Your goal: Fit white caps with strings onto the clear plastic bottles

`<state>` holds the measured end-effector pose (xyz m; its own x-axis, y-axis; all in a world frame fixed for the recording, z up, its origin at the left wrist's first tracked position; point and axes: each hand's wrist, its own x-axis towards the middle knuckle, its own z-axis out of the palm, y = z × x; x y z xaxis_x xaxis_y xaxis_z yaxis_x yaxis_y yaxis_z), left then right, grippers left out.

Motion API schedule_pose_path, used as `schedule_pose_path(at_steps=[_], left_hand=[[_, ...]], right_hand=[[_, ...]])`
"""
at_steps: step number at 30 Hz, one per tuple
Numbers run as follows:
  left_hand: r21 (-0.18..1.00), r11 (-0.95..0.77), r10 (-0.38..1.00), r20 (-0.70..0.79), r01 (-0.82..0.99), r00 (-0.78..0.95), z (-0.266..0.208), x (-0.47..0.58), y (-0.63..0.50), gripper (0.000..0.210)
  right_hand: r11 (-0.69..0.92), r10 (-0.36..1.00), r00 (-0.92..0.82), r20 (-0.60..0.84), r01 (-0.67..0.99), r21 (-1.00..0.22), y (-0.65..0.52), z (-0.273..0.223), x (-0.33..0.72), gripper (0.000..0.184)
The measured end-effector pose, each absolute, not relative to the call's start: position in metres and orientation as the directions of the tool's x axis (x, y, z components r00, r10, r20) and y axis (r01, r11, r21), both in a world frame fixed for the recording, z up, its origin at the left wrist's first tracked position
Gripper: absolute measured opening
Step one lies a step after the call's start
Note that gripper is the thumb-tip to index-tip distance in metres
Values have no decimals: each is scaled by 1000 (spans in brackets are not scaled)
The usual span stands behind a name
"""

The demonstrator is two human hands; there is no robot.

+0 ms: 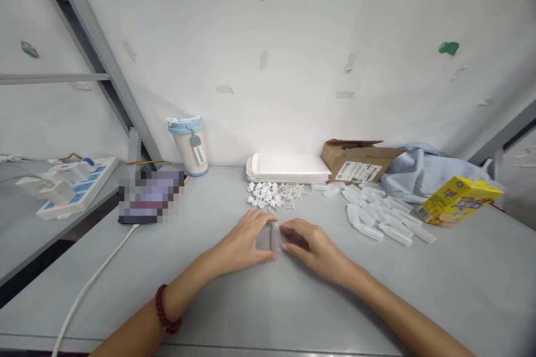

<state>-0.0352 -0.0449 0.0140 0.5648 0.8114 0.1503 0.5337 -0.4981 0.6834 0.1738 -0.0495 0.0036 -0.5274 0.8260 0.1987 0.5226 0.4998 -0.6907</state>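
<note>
A gray table (pixel 251 301) fills most of the view. At the back right is a crumpled pale blue cloth (pixel 422 173), just beside a brown cardboard box (pixel 355 162). Left of the box is a stack of flat white pieces (pixel 288 166). Far left is a white and blue power strip (pixel 79 187). A cream travel cup (pixel 190 150) with a blue lid stands by the wall. The left hand (pixel 247 240) has its thumb and fingertips at two ends of one clear plastic tube (pixel 275 239), near the middle of the table; I cannot tell if it squeezes it. The right hand (pixel 316 248) is just beside the tube, its thumb and pointer finger apart. A yellow drink carton (pixel 456 201) with a straw sits on the right, and a blurred phone (pixel 151 198) lies on the left. More clear tubes (pixel 377 212) lie in a pile near the carton. Smallest are the little white caps (pixel 263 194) and thin white strings (pixel 290 195), heaped in front of the stack.
</note>
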Motion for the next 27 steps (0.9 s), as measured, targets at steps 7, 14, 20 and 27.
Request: schedule_pose_path(at_steps=[7,14,20,27], left_hand=[[672,-512,809,168,534,564,11,-32,-46,51],[648,-535,803,193,541,563,10,-29,-46,45],[645,-533,805,188,547,563,6,-33,-44,48],[644,-532,804,180,551,566,8,-33,-44,53]], right_hand=[[510,822,-527,214,517,-687,-48,5,173,22],[517,824,-520,227,524,-677,-48,4,174,22],[523,821,-525,224,534,-664,-50,5,174,22],[509,837,-503,217,569,-645,-47,7,178,24]])
